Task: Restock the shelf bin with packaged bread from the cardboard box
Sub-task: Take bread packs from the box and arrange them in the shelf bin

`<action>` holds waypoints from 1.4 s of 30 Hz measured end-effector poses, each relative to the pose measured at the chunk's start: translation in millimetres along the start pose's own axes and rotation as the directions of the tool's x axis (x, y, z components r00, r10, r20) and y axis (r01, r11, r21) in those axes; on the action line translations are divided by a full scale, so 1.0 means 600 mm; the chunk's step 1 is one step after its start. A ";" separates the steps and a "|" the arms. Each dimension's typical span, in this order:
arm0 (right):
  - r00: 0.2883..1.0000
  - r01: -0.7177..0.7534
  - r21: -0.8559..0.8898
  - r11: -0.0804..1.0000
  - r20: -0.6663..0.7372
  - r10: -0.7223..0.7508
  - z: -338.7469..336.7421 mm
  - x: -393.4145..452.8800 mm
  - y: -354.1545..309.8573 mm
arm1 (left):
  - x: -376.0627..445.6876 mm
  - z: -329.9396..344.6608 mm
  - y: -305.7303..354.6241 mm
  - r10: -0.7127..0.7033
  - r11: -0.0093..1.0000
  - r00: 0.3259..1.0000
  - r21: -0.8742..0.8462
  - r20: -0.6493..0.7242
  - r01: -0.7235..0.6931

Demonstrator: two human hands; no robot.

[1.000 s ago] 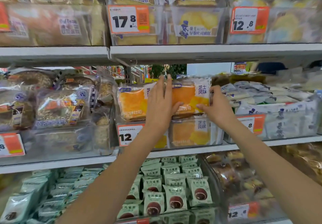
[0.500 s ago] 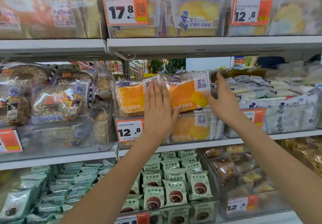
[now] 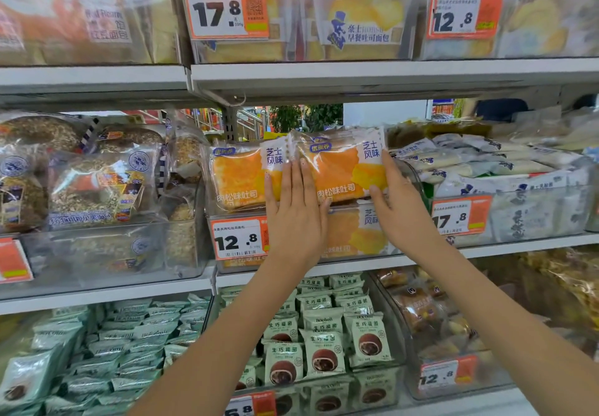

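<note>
We see three white shelves: the top shelf [image 3: 389, 73], the middle shelf [image 3: 518, 247] and a lower shelf [image 3: 486, 402]. Directly on each stand clear plastic bins; the central bin [image 3: 240, 221], holding orange bread packages [image 3: 236, 179], stands on the middle shelf between neighbouring bins.

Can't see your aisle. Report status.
Left hand flat on the orange bread packs. Right hand grips the right pack's end. Packs atop the clear bin. Nothing blocking.
</note>
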State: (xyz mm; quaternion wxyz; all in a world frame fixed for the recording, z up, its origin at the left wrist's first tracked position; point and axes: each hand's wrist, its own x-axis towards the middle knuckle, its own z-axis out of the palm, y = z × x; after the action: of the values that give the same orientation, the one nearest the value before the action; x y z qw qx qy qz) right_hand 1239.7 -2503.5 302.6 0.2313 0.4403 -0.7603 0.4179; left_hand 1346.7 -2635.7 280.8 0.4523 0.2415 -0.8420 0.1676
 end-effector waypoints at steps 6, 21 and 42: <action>0.995 -0.057 -0.049 0.997 -0.084 0.053 0.002 -0.001 -0.007 | 0.042 -0.014 0.003 -0.021 0.998 0.998 0.057 0.063 0.018; 0.981 -0.107 0.033 0.994 -0.159 0.111 -0.029 -0.026 -0.013 | 0.016 -0.003 -0.028 0.085 0.996 0.994 -0.026 -0.069 -0.087; 0.997 0.034 -0.282 0.959 0.070 -0.015 0.013 0.064 -0.028 | 0.054 -0.003 -0.013 0.156 0.987 0.988 -0.026 -0.017 -0.157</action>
State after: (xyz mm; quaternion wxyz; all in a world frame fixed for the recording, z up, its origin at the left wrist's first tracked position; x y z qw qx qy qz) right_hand 1234.7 -2532.8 333.5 0.2713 0.4260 -0.8140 0.2869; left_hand 1336.8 -2649.2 309.8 0.4471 0.1673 -0.8573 0.1927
